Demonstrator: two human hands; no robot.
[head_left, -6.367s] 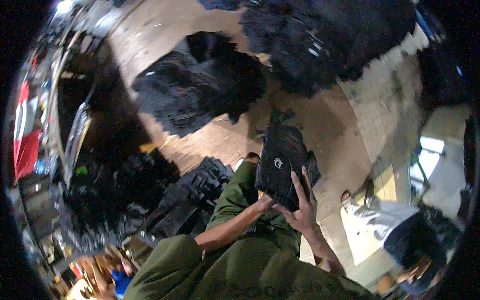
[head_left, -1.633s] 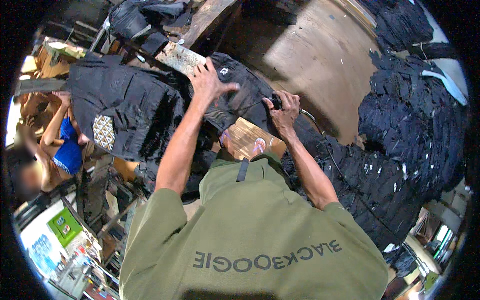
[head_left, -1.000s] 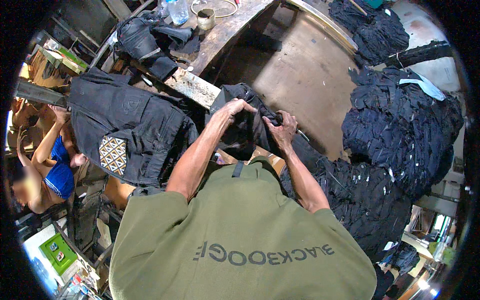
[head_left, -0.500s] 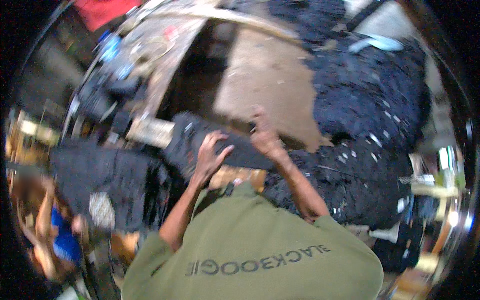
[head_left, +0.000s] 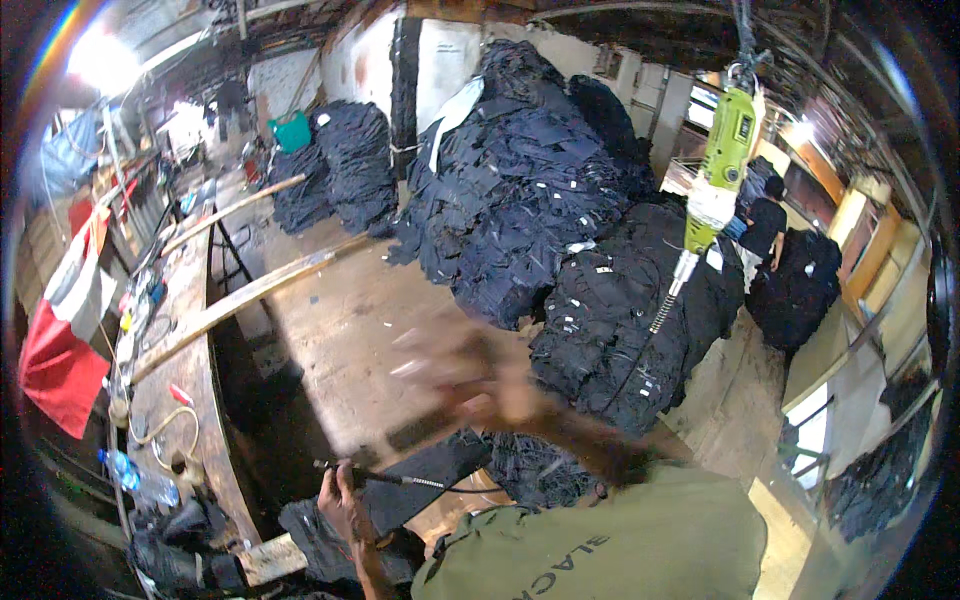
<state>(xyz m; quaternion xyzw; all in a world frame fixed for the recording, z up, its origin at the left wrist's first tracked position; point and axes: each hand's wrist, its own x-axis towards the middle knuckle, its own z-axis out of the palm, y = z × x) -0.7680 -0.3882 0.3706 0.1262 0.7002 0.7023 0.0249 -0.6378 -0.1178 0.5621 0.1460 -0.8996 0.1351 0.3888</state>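
Note:
My left hand (head_left: 345, 510) is low in the view, its fingers closed around a slim dark rotary tool handpiece (head_left: 372, 474) with a metal tip. A spring-like sleeve and a black cable run from the handpiece to the right, passing under my right arm. Raised above the wooden surface, my right hand (head_left: 455, 370) is smeared by motion, so its fingers cannot be read. Dark cloth (head_left: 440, 480) lies across my lap area below both hands. At the upper right hangs a green motor (head_left: 728, 150) with a flexible shaft below it.
Large heaps of dark garments (head_left: 530, 180) rise ahead, with another dark pile (head_left: 640, 310) on the right. A long workbench (head_left: 190, 370) on the left bears a wooden bar (head_left: 250, 300) and a plastic bottle (head_left: 150, 485). Far right, a person (head_left: 765, 230) stands beside a dark bundle.
The view has tilted up, showing more of the room. My left hand, earlier spread over the dark cloth, now grips the handpiece. My right hand has lifted and is moving fast.

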